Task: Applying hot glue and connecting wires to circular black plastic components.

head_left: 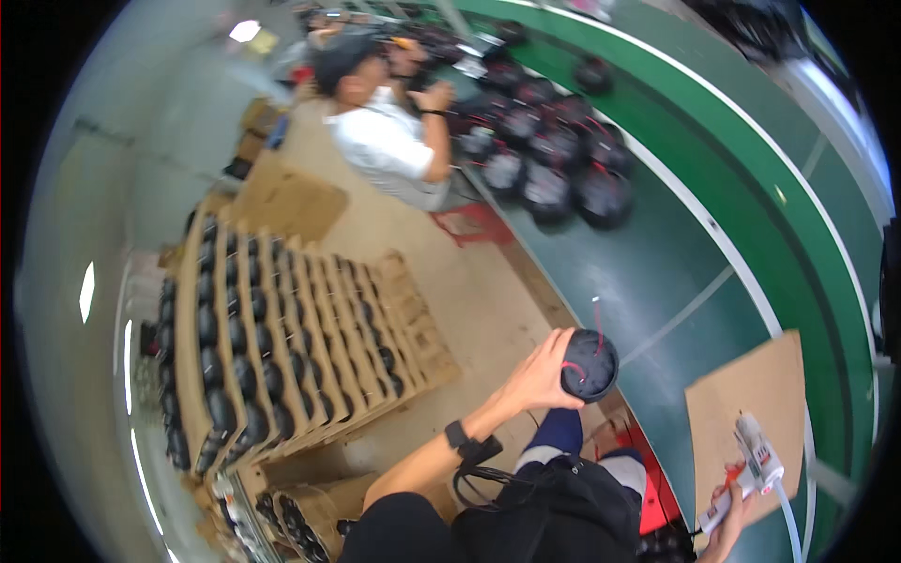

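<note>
My left hand (544, 373) is wrapped round a black dome-shaped housing (590, 364), gripping it at the bench's near edge. Red wires come out of the housing, one ending in a small pale tip above it. At the lower right, my right hand (728, 524) is closed round the handle of a white glue gun (756, 454) with a red trigger. The glue gun is over a sheet of brown cardboard (699, 413) on the bench, and a pale glue stick or cord trails from its back end.
Several black housings with red wires (549, 188) crowd the green bench (648, 263) farther along. A co-worker in a white shirt (385, 141) sits beside them. To my left stand stacked cardboard trays (310, 328) of black parts. A red stool (474, 225) is by the bench.
</note>
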`<act>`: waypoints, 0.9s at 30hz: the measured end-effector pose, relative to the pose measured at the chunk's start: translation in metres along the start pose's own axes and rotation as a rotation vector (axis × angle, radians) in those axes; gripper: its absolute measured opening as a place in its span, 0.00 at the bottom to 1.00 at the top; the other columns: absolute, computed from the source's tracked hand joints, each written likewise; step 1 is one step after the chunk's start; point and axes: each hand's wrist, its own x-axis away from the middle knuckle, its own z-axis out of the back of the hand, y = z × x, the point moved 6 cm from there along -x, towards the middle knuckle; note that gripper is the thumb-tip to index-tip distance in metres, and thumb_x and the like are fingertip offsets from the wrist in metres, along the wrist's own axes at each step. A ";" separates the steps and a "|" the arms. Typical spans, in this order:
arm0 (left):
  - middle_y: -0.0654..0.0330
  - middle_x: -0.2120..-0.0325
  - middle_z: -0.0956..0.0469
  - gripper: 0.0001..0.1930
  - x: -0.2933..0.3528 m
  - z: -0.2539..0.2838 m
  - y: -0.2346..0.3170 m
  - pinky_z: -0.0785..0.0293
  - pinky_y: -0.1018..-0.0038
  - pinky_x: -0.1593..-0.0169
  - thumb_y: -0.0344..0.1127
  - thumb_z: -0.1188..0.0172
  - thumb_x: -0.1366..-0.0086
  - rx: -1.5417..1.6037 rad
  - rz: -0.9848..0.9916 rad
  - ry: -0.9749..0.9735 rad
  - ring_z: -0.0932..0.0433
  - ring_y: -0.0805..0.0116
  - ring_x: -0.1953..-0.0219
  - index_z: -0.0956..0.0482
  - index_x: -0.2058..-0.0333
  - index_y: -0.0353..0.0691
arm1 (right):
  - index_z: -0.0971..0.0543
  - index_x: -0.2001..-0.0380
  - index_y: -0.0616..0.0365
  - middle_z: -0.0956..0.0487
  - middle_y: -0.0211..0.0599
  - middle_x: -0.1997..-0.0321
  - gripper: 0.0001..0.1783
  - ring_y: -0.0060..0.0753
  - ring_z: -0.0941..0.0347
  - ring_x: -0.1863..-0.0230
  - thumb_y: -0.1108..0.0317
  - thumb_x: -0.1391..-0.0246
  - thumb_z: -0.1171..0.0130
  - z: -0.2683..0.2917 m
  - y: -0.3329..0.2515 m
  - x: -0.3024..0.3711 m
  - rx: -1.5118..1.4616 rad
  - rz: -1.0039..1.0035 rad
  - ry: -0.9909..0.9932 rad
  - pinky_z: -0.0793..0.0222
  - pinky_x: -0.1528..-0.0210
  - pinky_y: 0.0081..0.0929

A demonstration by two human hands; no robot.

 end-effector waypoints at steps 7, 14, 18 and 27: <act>0.45 0.46 0.29 0.57 0.261 0.226 0.018 0.35 0.67 0.38 0.51 0.19 0.70 -0.081 0.438 0.399 0.29 0.55 0.43 0.37 0.42 0.30 | 0.35 0.40 0.52 0.22 0.45 0.56 0.26 0.25 0.26 0.82 0.56 0.38 0.48 -0.057 -0.007 -0.003 0.007 0.061 -0.241 0.31 0.82 0.16; 0.55 0.50 0.26 0.51 0.462 0.433 -0.030 0.31 0.70 0.43 0.33 0.20 0.62 0.123 0.376 0.948 0.26 0.66 0.49 0.39 0.39 0.31 | 0.32 0.44 0.41 0.25 0.35 0.78 0.26 0.22 0.34 0.89 0.42 0.39 0.50 -0.165 0.023 0.001 0.042 -0.014 -0.307 0.39 0.89 0.17; 0.59 0.57 0.22 0.35 0.564 0.554 -0.131 0.20 0.68 0.58 0.43 0.25 0.54 0.114 0.543 1.114 0.21 0.66 0.56 0.28 0.48 0.37 | 0.29 0.49 0.37 0.35 0.25 0.84 0.23 0.16 0.45 0.92 0.40 0.41 0.48 -0.232 0.054 0.002 -0.135 0.019 -0.285 0.49 0.91 0.15; 0.51 0.43 0.34 0.48 0.815 0.670 -0.337 0.19 0.59 0.60 0.51 0.21 0.62 0.247 1.433 1.256 0.29 0.55 0.46 0.32 0.43 0.37 | 0.29 0.46 0.36 0.33 0.25 0.80 0.22 0.16 0.44 0.90 0.51 0.42 0.42 -0.279 0.096 0.029 -0.159 0.104 -0.266 0.48 0.89 0.15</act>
